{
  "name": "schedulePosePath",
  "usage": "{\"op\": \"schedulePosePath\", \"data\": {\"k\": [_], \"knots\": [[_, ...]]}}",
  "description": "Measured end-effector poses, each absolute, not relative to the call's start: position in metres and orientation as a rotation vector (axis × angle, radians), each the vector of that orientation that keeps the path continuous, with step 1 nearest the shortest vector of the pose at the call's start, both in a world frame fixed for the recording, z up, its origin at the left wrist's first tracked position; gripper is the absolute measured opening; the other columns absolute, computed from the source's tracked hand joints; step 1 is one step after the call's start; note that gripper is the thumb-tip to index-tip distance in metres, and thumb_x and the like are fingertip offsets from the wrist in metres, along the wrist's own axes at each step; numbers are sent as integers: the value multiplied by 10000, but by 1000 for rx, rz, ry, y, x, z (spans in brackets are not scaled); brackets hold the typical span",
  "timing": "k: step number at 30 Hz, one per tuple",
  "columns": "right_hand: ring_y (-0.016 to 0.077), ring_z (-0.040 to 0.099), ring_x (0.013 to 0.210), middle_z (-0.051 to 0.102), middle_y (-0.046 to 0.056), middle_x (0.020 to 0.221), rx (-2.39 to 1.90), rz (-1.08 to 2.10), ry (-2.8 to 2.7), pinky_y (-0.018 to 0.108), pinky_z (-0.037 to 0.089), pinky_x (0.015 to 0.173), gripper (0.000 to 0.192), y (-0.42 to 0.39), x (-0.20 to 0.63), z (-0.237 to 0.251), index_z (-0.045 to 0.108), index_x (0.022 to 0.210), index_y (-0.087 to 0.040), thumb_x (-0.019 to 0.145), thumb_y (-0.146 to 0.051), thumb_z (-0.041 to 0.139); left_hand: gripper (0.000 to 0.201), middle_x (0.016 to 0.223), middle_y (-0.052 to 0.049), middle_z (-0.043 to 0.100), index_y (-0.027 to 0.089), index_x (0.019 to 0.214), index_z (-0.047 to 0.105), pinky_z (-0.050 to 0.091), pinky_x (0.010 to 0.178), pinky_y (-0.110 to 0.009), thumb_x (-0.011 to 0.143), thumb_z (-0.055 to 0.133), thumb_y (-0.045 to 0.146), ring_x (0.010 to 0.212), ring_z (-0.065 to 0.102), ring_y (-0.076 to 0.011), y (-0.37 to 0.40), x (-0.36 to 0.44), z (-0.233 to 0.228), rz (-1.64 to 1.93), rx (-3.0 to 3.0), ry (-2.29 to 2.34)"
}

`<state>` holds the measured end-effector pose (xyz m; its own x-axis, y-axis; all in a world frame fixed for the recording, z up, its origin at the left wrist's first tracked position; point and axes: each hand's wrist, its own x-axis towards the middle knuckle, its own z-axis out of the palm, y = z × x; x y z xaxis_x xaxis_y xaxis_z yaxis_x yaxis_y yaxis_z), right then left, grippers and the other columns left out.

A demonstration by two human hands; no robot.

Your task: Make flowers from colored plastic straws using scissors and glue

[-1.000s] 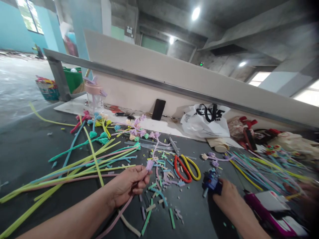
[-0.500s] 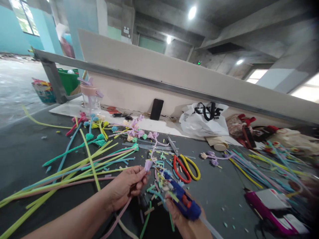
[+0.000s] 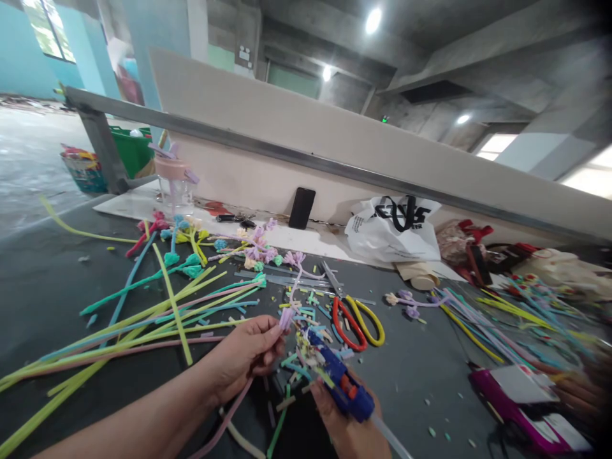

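Observation:
My left hand (image 3: 253, 354) pinches a lilac pipe-cleaner flower (image 3: 285, 318) between thumb and fingers. A pink stem (image 3: 229, 414) trails down below that hand. My right hand (image 3: 351, 417) is wrapped round a blue hot glue gun (image 3: 340, 377), a clear glue stick (image 3: 389, 437) jutting from its back end. The gun's tip, crusted with scraps, is close to the flower; whether they touch I cannot tell. Scissors (image 3: 356, 322) with red and yellow handles lie beyond the gun. Cut pipe-cleaner bits (image 3: 291, 366) litter the table around both hands.
Long pipe cleaners (image 3: 143, 331) spread across the left, with finished flowers (image 3: 191, 264) behind. A phone (image 3: 302, 208) leans on the back board beside a white plastic bag (image 3: 392, 229). At right, another person's blurred hand (image 3: 586, 386) is near a magenta device (image 3: 526, 408).
My right hand and the glue gun have shifted slightly left. The left hand keeps its pinch on the flower. At the right edge, the other person's hand has moved.

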<state>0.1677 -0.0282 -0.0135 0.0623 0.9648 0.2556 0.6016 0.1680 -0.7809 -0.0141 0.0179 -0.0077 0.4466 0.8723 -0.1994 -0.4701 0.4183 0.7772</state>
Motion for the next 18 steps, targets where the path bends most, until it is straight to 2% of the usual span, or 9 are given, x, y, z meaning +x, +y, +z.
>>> {"op": "schedulePosePath", "data": {"k": [6,14,18], "knots": [[226,605,662,662,53,716,-1519,641,-1638,301,502,614,226,-30,164,-9,646,731,-243,680,-460,609,244,549,42,449,146,696,485,110,378,-161,771,567,363,407,244,-19,17,-14,-8,931,739,646],[197,586,592,648,49,659,-1532,692,-1636,277,485,578,277,-35,159,-9,629,710,-220,699,-491,574,252,556,39,466,144,682,494,125,386,-156,760,580,368,410,254,-16,17,-15,-9,947,739,657],[214,599,634,657,65,692,-1587,655,-1609,292,485,615,306,-37,158,-15,627,717,-206,682,-507,585,232,575,34,488,142,689,499,136,382,-154,773,572,345,403,257,-11,17,-16,-11,962,737,632]]}}
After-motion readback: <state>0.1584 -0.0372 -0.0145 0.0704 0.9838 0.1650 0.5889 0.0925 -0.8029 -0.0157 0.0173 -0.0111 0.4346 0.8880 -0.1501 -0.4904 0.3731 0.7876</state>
